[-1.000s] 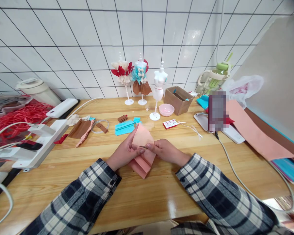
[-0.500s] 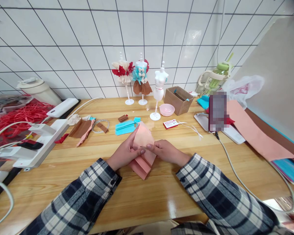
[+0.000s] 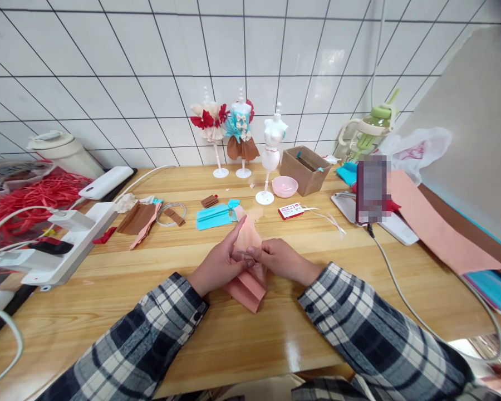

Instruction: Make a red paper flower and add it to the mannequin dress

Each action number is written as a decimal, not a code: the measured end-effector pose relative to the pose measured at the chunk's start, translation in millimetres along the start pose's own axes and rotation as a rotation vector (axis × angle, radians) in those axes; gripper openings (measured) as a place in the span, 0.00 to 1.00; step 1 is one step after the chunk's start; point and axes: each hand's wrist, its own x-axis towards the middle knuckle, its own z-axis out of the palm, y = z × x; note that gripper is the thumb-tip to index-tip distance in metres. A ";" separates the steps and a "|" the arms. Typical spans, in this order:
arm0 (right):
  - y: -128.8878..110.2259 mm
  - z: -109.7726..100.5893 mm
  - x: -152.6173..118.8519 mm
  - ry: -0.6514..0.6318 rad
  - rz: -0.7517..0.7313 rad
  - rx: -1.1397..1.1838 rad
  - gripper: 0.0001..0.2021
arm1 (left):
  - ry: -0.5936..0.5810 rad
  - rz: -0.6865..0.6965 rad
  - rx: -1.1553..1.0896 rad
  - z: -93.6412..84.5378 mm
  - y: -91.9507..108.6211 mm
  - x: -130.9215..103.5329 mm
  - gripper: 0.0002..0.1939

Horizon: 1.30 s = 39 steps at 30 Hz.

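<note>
A folded sheet of pink crepe paper (image 3: 247, 289) is between my hands above the front of the table. My left hand (image 3: 223, 256) grips its left side, thumb across the front and index finger raised behind. My right hand (image 3: 279, 259) pinches the paper's right edge, its thumb close to the left thumb. A thin strip or stick shows at the thumbs, too small to name. Just beyond lie folded pieces of blue crepe paper (image 3: 214, 217). A bare white mini mannequin (image 3: 271, 142) stands farther back, beside two dressed mannequins (image 3: 241, 131).
A pink bowl (image 3: 284, 186), a cardboard box (image 3: 304, 170) and a small red-and-white pack (image 3: 291, 210) sit beyond my right hand. A phone (image 3: 371, 189) stands upright at right, its cable (image 3: 394, 284) curving across the table. On the left are a power strip (image 3: 73, 245) and brown paper (image 3: 137, 218).
The pink paper has turned and its lower end has shifted right. My left hand has moved slightly right, with its index finger now raised. My right hand stays nearly in place.
</note>
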 end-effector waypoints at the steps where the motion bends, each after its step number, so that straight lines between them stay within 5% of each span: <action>1: -0.1 0.1 0.0 0.001 -0.004 0.001 0.28 | 0.005 0.000 0.008 0.3 1.3 -0.3 0.51; 15: 2.8 0.1 -0.1 0.001 -0.033 0.059 0.29 | 0.020 -0.021 0.061 -4.3 -1.0 -0.2 0.47; 23: 7.2 -2.0 1.4 0.104 0.023 0.064 0.30 | 0.136 0.009 0.049 -10.0 -0.1 6.3 0.15; 39: 7.6 0.7 1.3 0.060 0.042 0.158 0.30 | 0.155 0.001 0.005 -9.4 1.1 5.9 0.16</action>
